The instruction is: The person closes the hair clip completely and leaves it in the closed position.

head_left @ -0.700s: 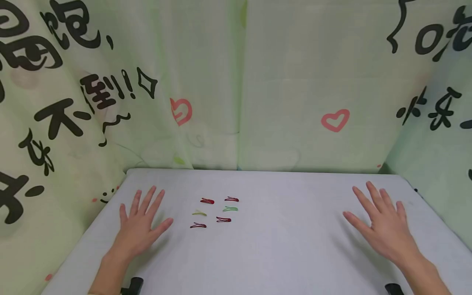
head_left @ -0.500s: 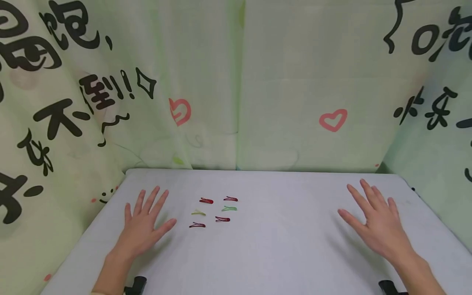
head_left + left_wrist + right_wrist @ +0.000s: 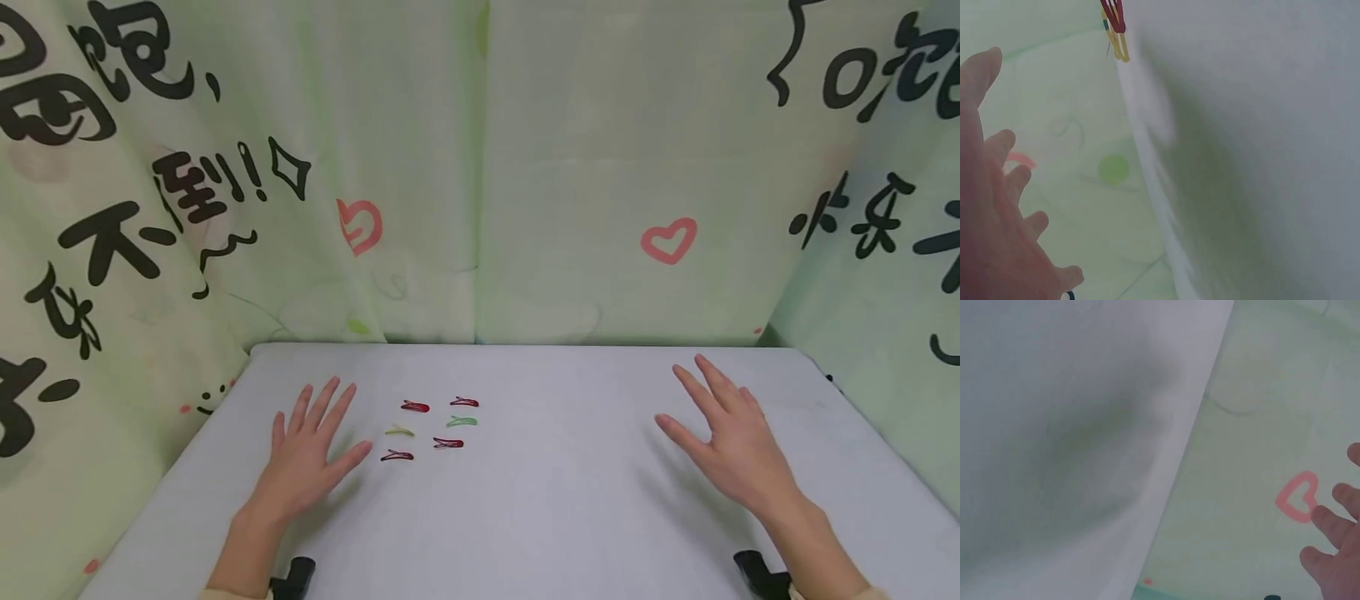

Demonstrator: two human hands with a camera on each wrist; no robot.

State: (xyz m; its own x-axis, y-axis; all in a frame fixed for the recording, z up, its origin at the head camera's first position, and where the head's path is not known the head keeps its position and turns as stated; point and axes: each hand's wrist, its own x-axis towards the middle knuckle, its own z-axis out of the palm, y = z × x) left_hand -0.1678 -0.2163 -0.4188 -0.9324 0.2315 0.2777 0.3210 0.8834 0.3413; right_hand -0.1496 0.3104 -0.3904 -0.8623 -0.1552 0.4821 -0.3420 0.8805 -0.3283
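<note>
Several snap hair clips lie in two columns left of the table's middle in the head view. Among the red ones are a back-left clip [image 3: 415,407], a back-right clip [image 3: 464,402], a front-left clip [image 3: 397,455] and a front-right clip [image 3: 448,443]. Between them lie a yellow clip [image 3: 400,431] and a green clip [image 3: 461,422]. My left hand [image 3: 303,462] is spread above the table just left of the clips, its thumb toward them. Far to their right, my right hand [image 3: 731,442] hovers with fingers extended, casting a shadow. Both hands hold nothing.
The white table [image 3: 555,500] ends at the back against a pale green curtain [image 3: 570,167] with black lettering and red hearts. Curtains also flank both sides. Black wrist mounts, left [image 3: 294,577] and right [image 3: 761,575], sit beneath the forearms.
Both hands have moved inward, the left one rightward toward the clips and the right one leftward. The whole head view has shifted slightly. The clips keep their arrangement.
</note>
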